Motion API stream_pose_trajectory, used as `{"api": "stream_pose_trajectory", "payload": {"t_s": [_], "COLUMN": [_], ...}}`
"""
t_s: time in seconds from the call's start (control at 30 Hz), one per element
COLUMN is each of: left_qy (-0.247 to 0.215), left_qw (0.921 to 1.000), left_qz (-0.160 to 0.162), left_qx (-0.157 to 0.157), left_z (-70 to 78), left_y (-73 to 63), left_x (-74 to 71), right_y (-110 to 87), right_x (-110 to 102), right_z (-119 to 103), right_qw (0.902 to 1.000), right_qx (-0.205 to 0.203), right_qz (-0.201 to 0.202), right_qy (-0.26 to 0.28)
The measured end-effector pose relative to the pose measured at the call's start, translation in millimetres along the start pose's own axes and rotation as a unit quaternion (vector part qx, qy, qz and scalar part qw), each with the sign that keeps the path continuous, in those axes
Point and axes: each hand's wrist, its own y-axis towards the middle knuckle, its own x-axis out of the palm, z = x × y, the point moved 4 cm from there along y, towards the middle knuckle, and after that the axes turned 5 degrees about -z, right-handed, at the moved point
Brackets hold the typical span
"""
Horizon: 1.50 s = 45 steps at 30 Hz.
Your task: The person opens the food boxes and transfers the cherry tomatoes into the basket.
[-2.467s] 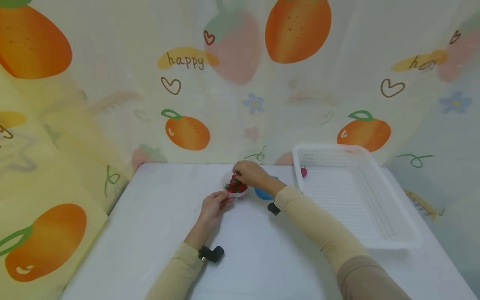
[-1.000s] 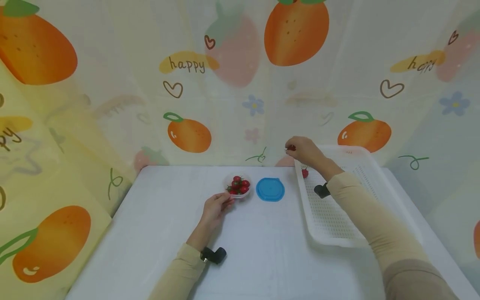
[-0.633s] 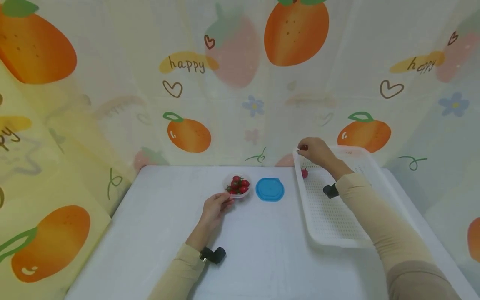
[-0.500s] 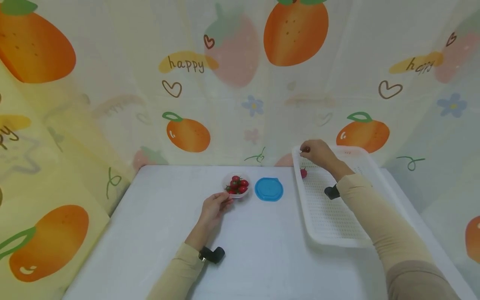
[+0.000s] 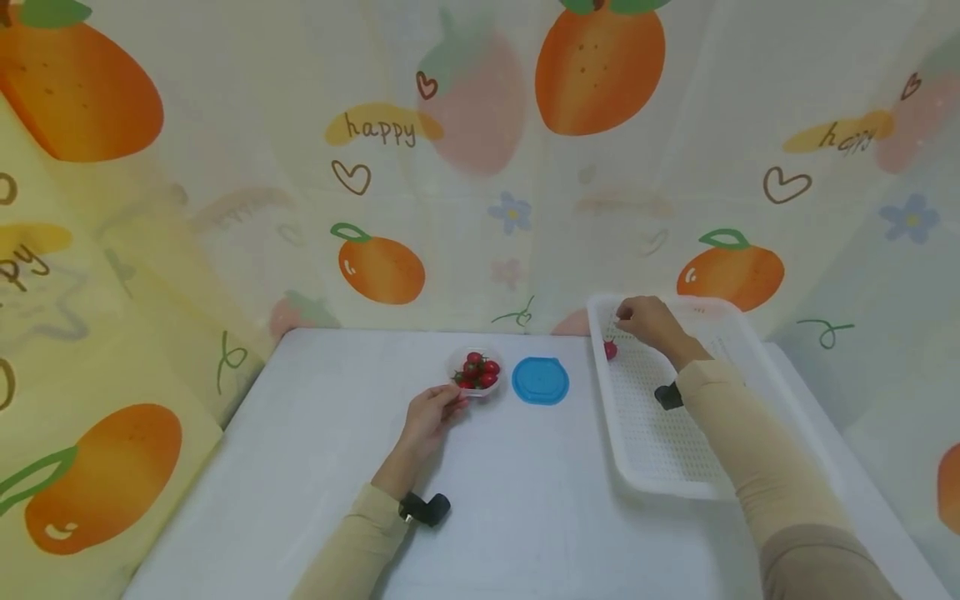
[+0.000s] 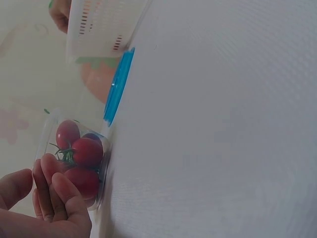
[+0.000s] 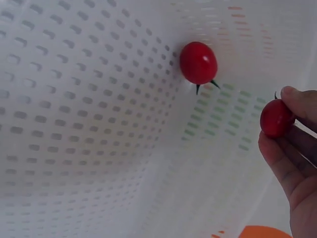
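In the right wrist view, my right hand (image 7: 302, 144) pinches a cherry tomato (image 7: 276, 119) between thumb and fingers, inside the white perforated basket (image 5: 622, 467). Another cherry tomato (image 7: 198, 63) rests on the basket floor, near its left wall in the head view. My left hand (image 5: 429, 421) holds the near corner of a small clear plastic container (image 5: 476, 393), thumb and fingertips at its rim. Several red cherry tomatoes (image 6: 88, 151) with green stems fill this container; my left fingers partly cover them in the left wrist view.
A round blue lid (image 5: 540, 381) lies flat between container and basket. The table has a white cover (image 5: 315, 467). Behind it hangs a fruit-printed curtain (image 5: 480, 217). Each wrist wears a small black camera (image 5: 426, 509).
My right hand took a cherry tomato from the container, carried it right over the basket, and is now lower inside it. My left hand stays at the container.
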Motion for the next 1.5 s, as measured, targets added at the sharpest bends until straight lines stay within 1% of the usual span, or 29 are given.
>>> {"api": "stream_pose_trajectory", "payload": {"t_s": [0.07,0.2,0.5,0.67,0.8,1.03,1.2,1.33,1.5], "left_qy": [0.003,0.007,0.005,-0.003,-0.007,-0.014,-0.007,-0.005,-0.009], "left_qw": [1.0,1.0,1.0,1.0,0.9999,0.9998,0.9999,0.9999,0.9999], "left_qz": [0.0,0.0,0.003,0.003,0.002,0.002,0.0,0.001,0.002], "left_qx": [0.002,0.004,0.006,0.009,0.012,0.014,0.012,0.01,0.013], "left_z": [-0.2,-1.1,-1.5,-2.8,-3.6,-2.4,-1.8,-2.1,-1.9], "left_y": [-0.4,-1.2,-0.8,-0.2,0.1,1.6,0.7,-0.3,1.5], "left_x": [-0.3,-0.9,-0.6,-1.1,-0.9,-0.8,-1.0,-0.8,0.0], "right_y": [-0.9,-2.0,0.9,3.4,4.8,5.2,4.9,5.6,8.4], "right_x": [3,12,22,29,31,38,47,53,57], "right_z": [3,7,15,22,26,34,35,36,38], "right_qw": [1.0,0.9995,0.998,0.9968,0.9971,0.993,0.9925,0.9925,0.9932], "right_qx": [0.005,0.027,0.058,0.067,0.064,0.101,0.103,0.104,0.102], "right_qz": [-0.004,-0.016,-0.012,-0.029,-0.035,-0.048,-0.053,-0.05,-0.043], "right_qy": [-0.002,0.001,0.021,0.03,0.022,0.036,0.037,0.041,0.038]}}
